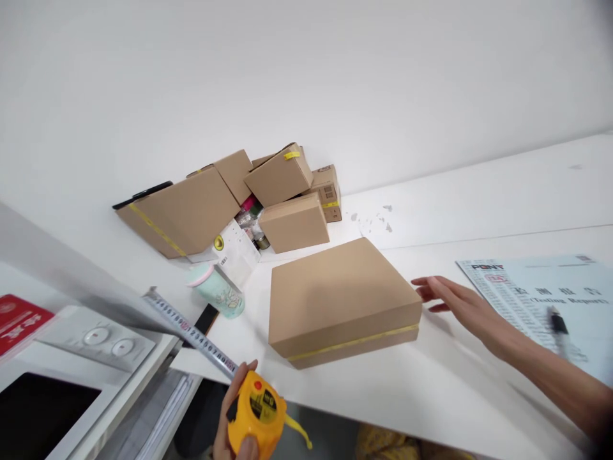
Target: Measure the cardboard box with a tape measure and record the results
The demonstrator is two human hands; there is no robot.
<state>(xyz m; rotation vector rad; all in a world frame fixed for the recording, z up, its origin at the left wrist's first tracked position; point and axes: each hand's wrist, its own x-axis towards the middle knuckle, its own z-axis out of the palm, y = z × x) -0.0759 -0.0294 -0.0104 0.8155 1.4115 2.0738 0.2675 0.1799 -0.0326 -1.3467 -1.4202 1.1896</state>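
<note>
While my left grip (224,421) clutches the tape measure (262,409), blade (191,332) out, my right grip (453,297) hovers empty-fingered by the box (342,287) on the tabletop (431,383). Measuring, I'd guess; next needs blade against box.

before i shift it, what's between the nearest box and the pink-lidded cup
Only bare white table shows straight between the nearest box and the cup, in the head view.

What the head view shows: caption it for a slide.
Left hand grips an extended tape measure, right hand beside a cardboard box.
</note>
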